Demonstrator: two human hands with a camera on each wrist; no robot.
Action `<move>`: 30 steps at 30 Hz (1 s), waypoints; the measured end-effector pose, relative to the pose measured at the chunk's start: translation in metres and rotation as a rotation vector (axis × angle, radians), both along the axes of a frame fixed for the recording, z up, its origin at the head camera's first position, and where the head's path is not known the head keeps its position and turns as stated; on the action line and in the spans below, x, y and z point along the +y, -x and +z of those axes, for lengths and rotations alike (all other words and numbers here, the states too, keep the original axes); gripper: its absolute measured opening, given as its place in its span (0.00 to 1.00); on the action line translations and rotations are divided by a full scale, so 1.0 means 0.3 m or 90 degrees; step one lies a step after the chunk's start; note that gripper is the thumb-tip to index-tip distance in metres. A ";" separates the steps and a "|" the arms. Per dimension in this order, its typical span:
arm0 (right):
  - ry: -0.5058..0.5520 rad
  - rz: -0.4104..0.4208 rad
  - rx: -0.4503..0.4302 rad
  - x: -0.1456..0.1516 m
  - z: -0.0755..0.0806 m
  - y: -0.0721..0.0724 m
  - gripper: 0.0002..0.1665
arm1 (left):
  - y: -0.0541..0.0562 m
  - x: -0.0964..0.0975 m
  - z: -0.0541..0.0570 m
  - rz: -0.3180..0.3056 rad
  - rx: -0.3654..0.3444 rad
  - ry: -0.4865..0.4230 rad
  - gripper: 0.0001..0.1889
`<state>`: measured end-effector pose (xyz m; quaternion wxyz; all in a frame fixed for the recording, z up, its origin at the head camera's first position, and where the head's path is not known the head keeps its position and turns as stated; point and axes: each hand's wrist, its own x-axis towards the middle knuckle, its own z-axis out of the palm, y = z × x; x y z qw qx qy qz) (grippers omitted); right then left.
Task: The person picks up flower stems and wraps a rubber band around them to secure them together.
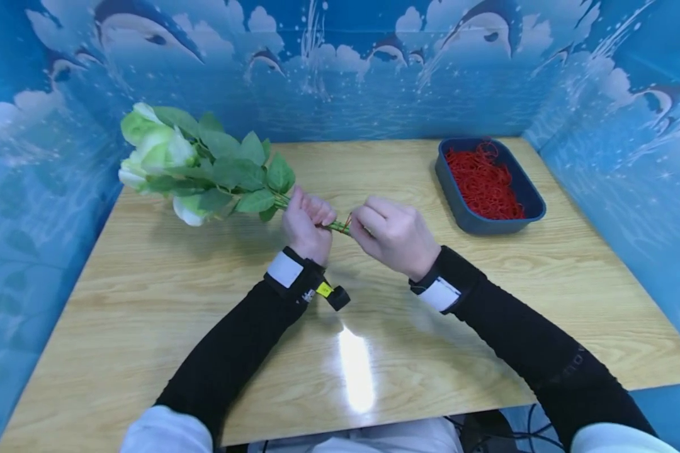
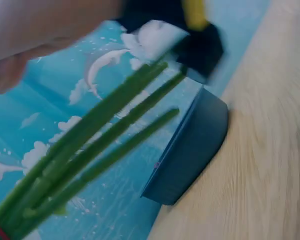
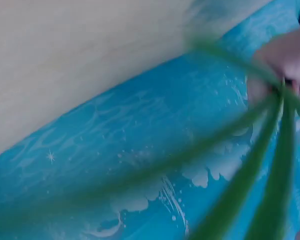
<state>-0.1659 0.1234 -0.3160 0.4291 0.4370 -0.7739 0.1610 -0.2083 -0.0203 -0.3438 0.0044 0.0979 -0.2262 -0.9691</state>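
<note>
As you grip the flower stems [image 1: 339, 227] above the bench [image 1: 164, 308], binding appears underway.
Left hand [image 1: 308, 228]: fingers closed round stems. Right hand [image 1: 395, 234]: fingers curled, apparently pinching the red band [image 1: 348, 220]; next, probably wrap it tighter.

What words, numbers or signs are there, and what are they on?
Nothing reads clearly as a word or number.
Right black sleeve: faint letters, perhaps an "O"; too faint to read.
Left wrist strap: small white marks, too blurred to read.
Yellow tag: dark mark, too small to read.
</note>
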 end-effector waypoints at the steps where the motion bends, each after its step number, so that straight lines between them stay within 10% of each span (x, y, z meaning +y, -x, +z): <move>1: -0.005 -0.004 0.003 0.005 0.018 0.005 0.07 | -0.005 0.005 -0.001 -0.003 0.011 0.019 0.29; 16: -0.039 -0.063 -0.194 0.041 0.135 0.005 0.09 | -0.013 -0.026 0.004 0.025 0.083 0.031 0.30; 25: -0.102 -0.141 -0.079 0.081 0.191 0.098 0.15 | -0.077 0.024 0.006 -0.083 0.168 0.109 0.31; 30: -0.109 -0.171 -0.160 0.119 0.189 0.174 0.13 | -0.101 0.007 0.025 -0.146 0.118 0.019 0.31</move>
